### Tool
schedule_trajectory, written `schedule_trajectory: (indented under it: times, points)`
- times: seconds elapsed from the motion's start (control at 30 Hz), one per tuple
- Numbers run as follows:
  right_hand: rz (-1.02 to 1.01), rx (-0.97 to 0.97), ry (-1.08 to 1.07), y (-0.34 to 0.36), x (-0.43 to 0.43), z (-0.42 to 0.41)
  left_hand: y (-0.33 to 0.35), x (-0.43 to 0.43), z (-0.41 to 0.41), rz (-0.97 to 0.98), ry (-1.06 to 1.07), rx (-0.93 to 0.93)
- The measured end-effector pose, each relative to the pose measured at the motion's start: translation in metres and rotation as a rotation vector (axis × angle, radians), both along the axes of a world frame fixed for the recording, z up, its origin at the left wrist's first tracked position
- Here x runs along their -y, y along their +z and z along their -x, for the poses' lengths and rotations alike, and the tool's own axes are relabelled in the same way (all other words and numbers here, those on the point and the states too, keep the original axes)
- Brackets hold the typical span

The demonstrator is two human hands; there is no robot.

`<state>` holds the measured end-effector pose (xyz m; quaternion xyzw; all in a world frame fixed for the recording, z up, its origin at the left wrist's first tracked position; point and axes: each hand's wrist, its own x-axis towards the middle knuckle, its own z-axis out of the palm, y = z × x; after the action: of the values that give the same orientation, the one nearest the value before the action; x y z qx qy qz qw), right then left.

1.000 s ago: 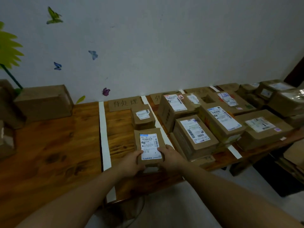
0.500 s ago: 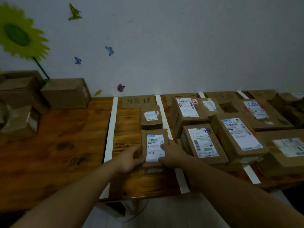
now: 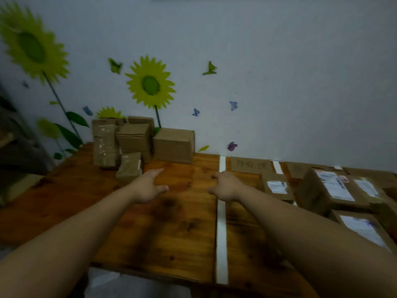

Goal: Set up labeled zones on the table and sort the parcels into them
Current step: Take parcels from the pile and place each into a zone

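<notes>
Across the table [image 3: 184,233], sorted parcels [image 3: 335,188] fill zones right of my right hand [image 3: 225,186]; a smaller unsorted pile [image 3: 133,143] waits just beyond my left hand [image 3: 148,186]. The tape strip [image 3: 221,233] runs beneath my right wrist. Both hands are spread and empty.

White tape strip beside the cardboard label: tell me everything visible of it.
The white tape strip is a plain, flat band lying on the wooden table, running straight from the wall to the front edge. The right hand crosses above it, hiding a short stretch. The cardboard label lies just right of its far end.
</notes>
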<state>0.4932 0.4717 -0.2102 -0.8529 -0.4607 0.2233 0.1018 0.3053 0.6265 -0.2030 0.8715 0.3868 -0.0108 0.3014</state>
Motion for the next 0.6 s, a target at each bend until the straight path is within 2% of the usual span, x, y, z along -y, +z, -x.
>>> schedule_trajectory:
  times: [0.27, 0.6]
  points:
    - [-0.029, -0.054, 0.052, 0.009, -0.124, 0.085, 0.006, -0.115, 0.096, 0.031, 0.145, 0.011]
    - [-0.013, -0.049, 0.032, -0.005, -0.229, 0.058, -0.005, -0.212, 0.068, 0.093, 0.143, 0.004]
